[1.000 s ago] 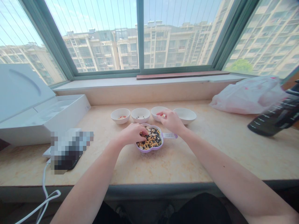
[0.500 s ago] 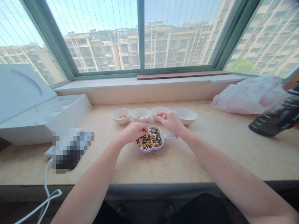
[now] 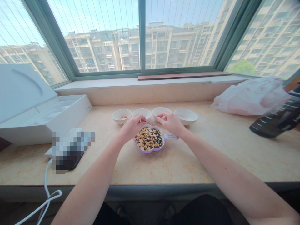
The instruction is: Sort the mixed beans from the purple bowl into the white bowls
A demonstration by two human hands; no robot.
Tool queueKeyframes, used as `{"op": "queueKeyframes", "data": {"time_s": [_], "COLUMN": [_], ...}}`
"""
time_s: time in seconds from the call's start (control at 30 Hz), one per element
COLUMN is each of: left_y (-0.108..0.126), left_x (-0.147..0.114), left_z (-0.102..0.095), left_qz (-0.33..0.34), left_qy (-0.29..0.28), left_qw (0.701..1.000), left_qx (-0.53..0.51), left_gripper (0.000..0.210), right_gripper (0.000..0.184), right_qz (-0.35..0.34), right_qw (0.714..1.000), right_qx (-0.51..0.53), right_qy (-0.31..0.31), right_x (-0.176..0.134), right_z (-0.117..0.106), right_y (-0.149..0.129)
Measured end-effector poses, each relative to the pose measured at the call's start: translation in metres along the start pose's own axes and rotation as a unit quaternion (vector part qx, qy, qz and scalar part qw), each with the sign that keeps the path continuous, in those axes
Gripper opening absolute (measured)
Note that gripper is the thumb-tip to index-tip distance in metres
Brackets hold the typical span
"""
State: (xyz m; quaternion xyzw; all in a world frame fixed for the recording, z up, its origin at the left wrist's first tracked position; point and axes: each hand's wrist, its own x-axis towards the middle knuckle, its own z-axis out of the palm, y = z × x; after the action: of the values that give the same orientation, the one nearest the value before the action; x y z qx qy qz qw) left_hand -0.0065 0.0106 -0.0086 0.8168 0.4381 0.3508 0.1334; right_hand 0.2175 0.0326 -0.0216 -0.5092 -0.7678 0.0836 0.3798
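Note:
A purple flower-shaped dish [image 3: 152, 151] holds mixed black beans, yellow kernels and pale flat seeds. Behind it stand several small white bowls in a row. My left hand [image 3: 134, 124] is at the near edge of the second bowl [image 3: 142, 111], fingers pinched together; whatever they hold is hidden. My right hand [image 3: 172, 123] reaches to the third bowl [image 3: 161, 109], its fingertips closed over the near rim, their contents too small to name. Some red and pale pieces lie in the leftmost bowl [image 3: 117, 121]. The rightmost bowl [image 3: 187, 121] sits just beyond my right hand.
An open white box [image 3: 70, 115] is at the left, with a blurred-out item [image 3: 70, 151] and a white cable [image 3: 48, 187] in front. At the right are a plastic bag [image 3: 248, 97] and a dark bottle [image 3: 272, 122]. A window sill [image 3: 105, 82] runs behind.
My left hand has lifted from the seeds in the purple dish and moved away from me, up to the second bowl. My right hand has stayed almost still at the third bowl.

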Motion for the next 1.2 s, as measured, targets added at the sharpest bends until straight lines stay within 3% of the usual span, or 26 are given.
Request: {"op": "queueKeyframes", "data": {"time_s": [0.27, 0.37, 0.43, 0.53, 0.6, 0.67, 0.73, 0.93, 1.2], "left_y": [0.003, 0.006, 0.007, 0.007, 0.005, 0.005, 0.005, 0.008, 0.007], "left_x": [-0.003, -0.001, 0.002, 0.006, 0.007, 0.008, 0.008, 0.006, 0.007], "left_z": [-0.004, -0.005, -0.008, -0.016, -0.021, -0.024, -0.025, -0.025, -0.022], "left_qz": [-0.027, -0.061, -0.097, -0.150, -0.173, -0.189, -0.198, -0.192, -0.193], "left_qy": [0.062, 0.113, 0.148, 0.136, 0.115, 0.108, 0.106, 0.100, 0.096], "left_qw": [0.997, 0.980, 0.934, 0.791, 0.703, 0.649, 0.622, 0.581, 0.584], "left_qx": [-0.041, -0.149, -0.311, -0.578, -0.680, -0.729, -0.750, -0.784, -0.783], "left_gripper": [0.023, 0.032, 0.033, 0.032, 0.032, 0.034, 0.036, 0.039, 0.041], "right_gripper": [0.015, 0.015, 0.015, 0.016, 0.016, 0.016, 0.017, 0.017, 0.018], "right_qz": [-0.002, -0.010, -0.012, -0.006, -0.003, -0.003, -0.005, -0.010, -0.010], "right_qw": [1.000, 1.000, 1.000, 1.000, 1.000, 1.000, 1.000, 0.999, 0.999], "right_qx": [-0.004, -0.003, -0.007, -0.011, -0.010, -0.010, -0.010, -0.008, 0.002], "right_qy": [-0.010, -0.014, -0.016, -0.019, -0.021, -0.024, -0.027, -0.034, -0.043], "right_x": [-0.001, -0.002, -0.002, -0.002, -0.002, -0.003, -0.003, -0.003, -0.004], "right_z": [0.000, 0.001, 0.001, 0.002, 0.002, 0.003, 0.003, 0.003, 0.003], "right_y": [-0.003, -0.004, -0.004, -0.005, -0.005, -0.005, -0.005, -0.005, -0.006]}}
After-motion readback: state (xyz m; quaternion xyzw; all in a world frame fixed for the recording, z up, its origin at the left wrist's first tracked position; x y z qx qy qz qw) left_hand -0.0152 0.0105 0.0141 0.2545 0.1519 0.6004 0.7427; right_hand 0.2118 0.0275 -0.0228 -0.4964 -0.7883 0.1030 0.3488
